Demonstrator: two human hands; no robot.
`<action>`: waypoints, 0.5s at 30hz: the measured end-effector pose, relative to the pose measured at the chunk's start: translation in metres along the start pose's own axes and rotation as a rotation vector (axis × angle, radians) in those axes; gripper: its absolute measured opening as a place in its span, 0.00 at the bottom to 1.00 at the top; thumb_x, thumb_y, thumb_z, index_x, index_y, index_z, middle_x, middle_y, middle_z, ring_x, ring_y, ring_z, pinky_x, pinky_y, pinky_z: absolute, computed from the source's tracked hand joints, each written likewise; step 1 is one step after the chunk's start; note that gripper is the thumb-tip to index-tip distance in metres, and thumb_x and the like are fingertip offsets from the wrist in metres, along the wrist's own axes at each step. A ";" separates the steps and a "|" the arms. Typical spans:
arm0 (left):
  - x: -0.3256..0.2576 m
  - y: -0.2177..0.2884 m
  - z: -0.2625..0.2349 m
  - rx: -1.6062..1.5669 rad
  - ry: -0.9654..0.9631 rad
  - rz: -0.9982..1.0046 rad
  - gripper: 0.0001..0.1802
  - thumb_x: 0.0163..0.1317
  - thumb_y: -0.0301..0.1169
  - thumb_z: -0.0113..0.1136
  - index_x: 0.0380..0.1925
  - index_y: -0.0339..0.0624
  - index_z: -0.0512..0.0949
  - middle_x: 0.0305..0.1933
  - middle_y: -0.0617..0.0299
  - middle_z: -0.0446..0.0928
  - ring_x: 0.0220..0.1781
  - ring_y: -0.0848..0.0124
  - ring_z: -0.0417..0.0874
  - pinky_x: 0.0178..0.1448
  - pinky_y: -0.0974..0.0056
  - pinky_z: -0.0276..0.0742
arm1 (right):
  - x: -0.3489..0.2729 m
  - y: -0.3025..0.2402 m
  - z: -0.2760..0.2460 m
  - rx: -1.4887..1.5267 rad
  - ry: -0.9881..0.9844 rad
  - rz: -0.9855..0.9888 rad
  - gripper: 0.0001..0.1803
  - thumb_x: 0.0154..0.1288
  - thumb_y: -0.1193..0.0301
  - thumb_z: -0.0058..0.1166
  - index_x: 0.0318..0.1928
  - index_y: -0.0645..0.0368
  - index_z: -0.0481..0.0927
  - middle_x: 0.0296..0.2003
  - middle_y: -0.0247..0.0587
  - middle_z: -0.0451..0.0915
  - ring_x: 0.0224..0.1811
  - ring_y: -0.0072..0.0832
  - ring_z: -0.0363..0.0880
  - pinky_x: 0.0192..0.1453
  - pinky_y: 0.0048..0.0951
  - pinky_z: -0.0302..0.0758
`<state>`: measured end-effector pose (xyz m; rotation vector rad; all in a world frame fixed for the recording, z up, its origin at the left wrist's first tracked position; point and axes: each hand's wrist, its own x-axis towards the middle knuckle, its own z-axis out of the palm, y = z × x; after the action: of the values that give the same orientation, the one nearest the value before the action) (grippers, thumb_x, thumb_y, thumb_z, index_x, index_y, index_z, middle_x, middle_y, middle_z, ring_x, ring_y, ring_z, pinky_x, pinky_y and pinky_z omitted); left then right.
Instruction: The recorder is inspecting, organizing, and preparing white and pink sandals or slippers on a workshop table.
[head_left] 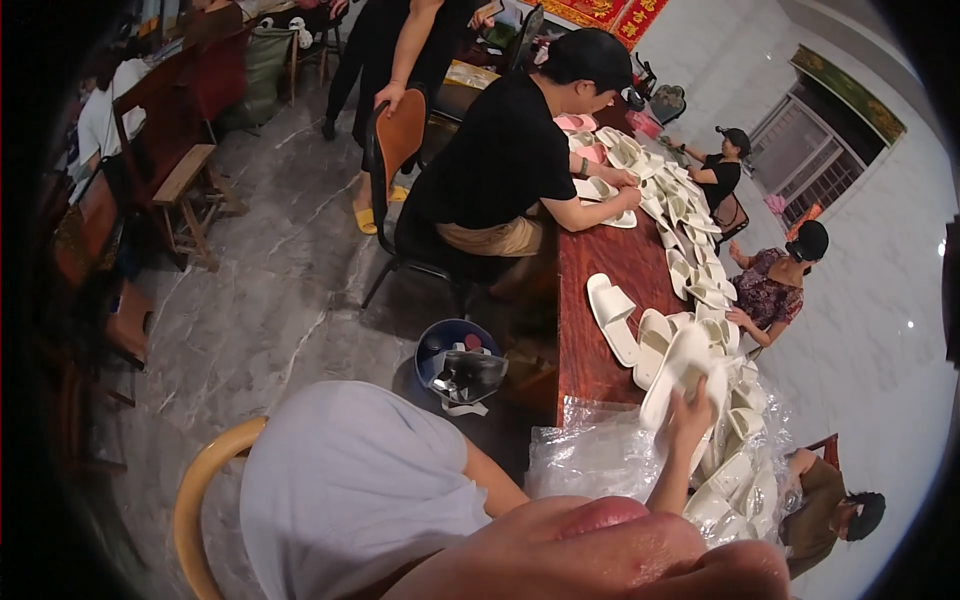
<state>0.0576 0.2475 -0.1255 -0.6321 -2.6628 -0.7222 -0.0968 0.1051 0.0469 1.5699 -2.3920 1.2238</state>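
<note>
Showing a long red-brown table (pixel 600 290) strewn with white slippers (pixel 690 215). One hand (pixel 690 415), its side not determinable, rises from the lower edge and grips a white slipper (pixel 672 375) held tilted above the table's near end; the second hand is not seen. A blurred, close skin-toned shape (pixel 590 550) blocks the lower edge, hiding the forearm's origin. Crumpled clear plastic bags (pixel 600 455) lie just beside the hand. A blue bin (pixel 450 355) stands on the floor below the table. A seated person in black (pixel 505 160) handles slippers farther along.
</note>
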 end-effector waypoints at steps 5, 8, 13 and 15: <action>-0.012 -0.005 0.031 0.135 0.225 0.159 0.41 0.59 0.67 0.51 0.67 0.59 0.69 0.75 0.31 0.49 0.78 0.30 0.38 0.74 0.26 0.35 | 0.037 -0.002 0.001 0.025 -0.175 0.028 0.32 0.61 0.70 0.62 0.66 0.64 0.72 0.59 0.60 0.75 0.63 0.45 0.74 0.64 0.38 0.70; -0.019 0.000 0.025 0.312 0.176 -0.042 0.39 0.59 0.66 0.51 0.66 0.59 0.72 0.77 0.35 0.48 0.79 0.34 0.40 0.76 0.29 0.33 | -0.012 -0.030 0.021 -0.138 -0.297 -0.189 0.30 0.61 0.67 0.65 0.64 0.57 0.75 0.62 0.57 0.74 0.68 0.49 0.70 0.68 0.42 0.68; -0.012 0.007 -0.039 0.177 -0.290 -0.160 0.38 0.63 0.66 0.44 0.70 0.66 0.65 0.76 0.41 0.54 0.78 0.38 0.47 0.75 0.32 0.42 | -0.101 -0.031 -0.014 -0.428 -0.442 -0.112 0.32 0.59 0.62 0.66 0.65 0.44 0.74 0.69 0.46 0.67 0.73 0.45 0.61 0.65 0.57 0.63; -0.017 -0.001 -0.033 0.218 -0.210 -0.156 0.39 0.64 0.67 0.42 0.73 0.70 0.60 0.77 0.39 0.51 0.78 0.37 0.47 0.75 0.33 0.42 | -0.132 -0.025 -0.037 -0.415 -0.408 -0.093 0.30 0.62 0.59 0.63 0.64 0.47 0.75 0.67 0.48 0.69 0.73 0.45 0.61 0.66 0.54 0.62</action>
<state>0.0779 0.2233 -0.1054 -0.4689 -2.9561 -0.4134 -0.0259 0.2241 0.0317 1.8888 -2.5312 0.3725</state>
